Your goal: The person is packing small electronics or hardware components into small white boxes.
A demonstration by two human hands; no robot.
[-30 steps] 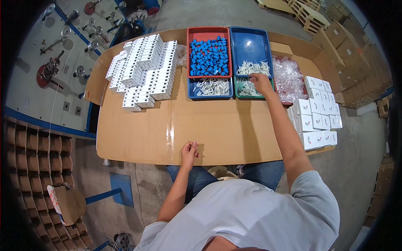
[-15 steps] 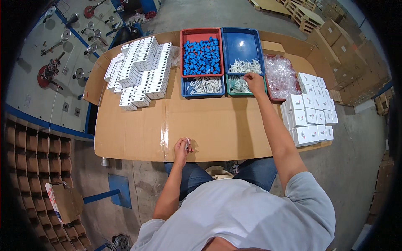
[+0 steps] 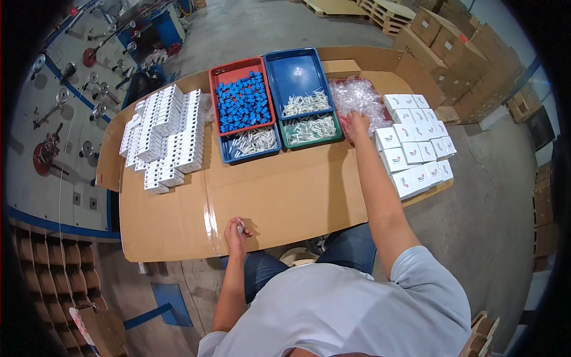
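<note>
Near the front edge of the brown corrugated-cardboard tabletop (image 3: 279,202), the left hand (image 3: 235,232) pinches a small whitish piece (image 3: 240,226). Toward the right end of the back edge, the right hand (image 3: 357,124) is at the crinkled clear-plastic heap (image 3: 357,96); I cannot tell whether its fingers grip any. Beside it sit four rectangular plastic trays (image 3: 294,68): one red, two blue, one green.

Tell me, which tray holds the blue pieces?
The left red tray; the right red tray holds clear plastic, and the other trays hold white pieces.
</note>
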